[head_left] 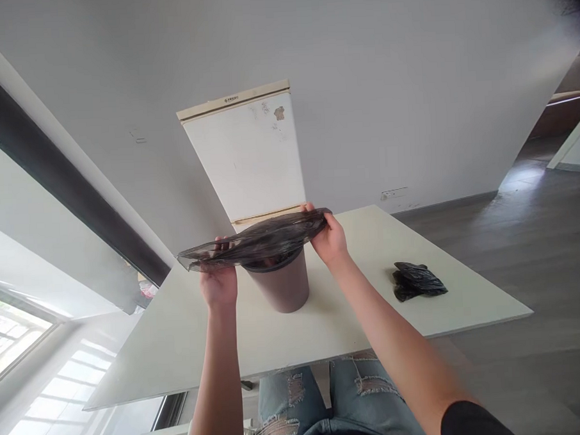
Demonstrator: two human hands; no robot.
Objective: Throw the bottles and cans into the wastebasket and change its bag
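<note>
A thin black plastic trash bag (266,238) stretches sideways between my two hands. My left hand (218,281) has its fingers on the bag's left part, seen dimly through the film. At the other end, my right hand (328,238) grips the bag with thumb and fingers. Just beneath the bag stands a brownish-grey trash can (286,285), upright on the white table (267,347). The bag covers much of the can's dark rim. A second black plastic bag (418,280), crumpled or folded, lies on the table to the right.
Behind the table stands a white refrigerator (249,161) against the grey wall (385,98). A window (16,329) is at the lower left. Wooden flooring (488,247) runs along the right side, past the table's edge. My legs in ripped jeans (298,403) are at the near edge.
</note>
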